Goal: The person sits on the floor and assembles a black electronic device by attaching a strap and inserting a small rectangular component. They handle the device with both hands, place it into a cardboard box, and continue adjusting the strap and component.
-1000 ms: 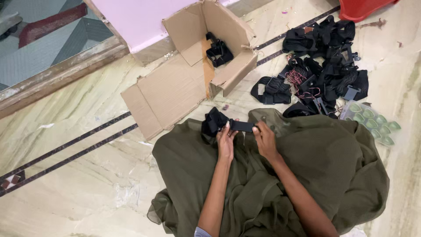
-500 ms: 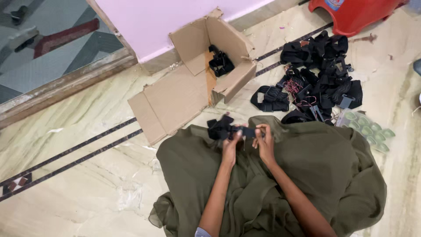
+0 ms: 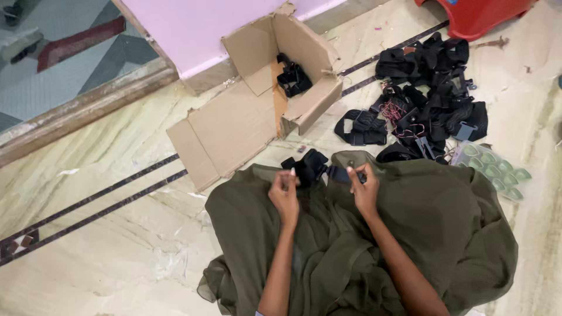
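Black strap piece (image 3: 319,168) lies on the olive cloth (image 3: 421,222) over the lap, long axis left to right. Right hand (image 3: 364,188) pinches its right end. Left hand (image 3: 284,193), fingers curled together, sits just left, apparently holding nothing. Cardboard box (image 3: 246,111) ahead; floor open to the left.

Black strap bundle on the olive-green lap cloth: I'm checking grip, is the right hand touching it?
Touching. The head view shows the right hand pinching the black strap bundle at its right end.

A strap bundle (image 3: 294,79) is seen inside the cardboard box (image 3: 257,105); to the right of the box a pile of straps (image 3: 430,96) is spread, with a tray (image 3: 490,164) just beyond it.
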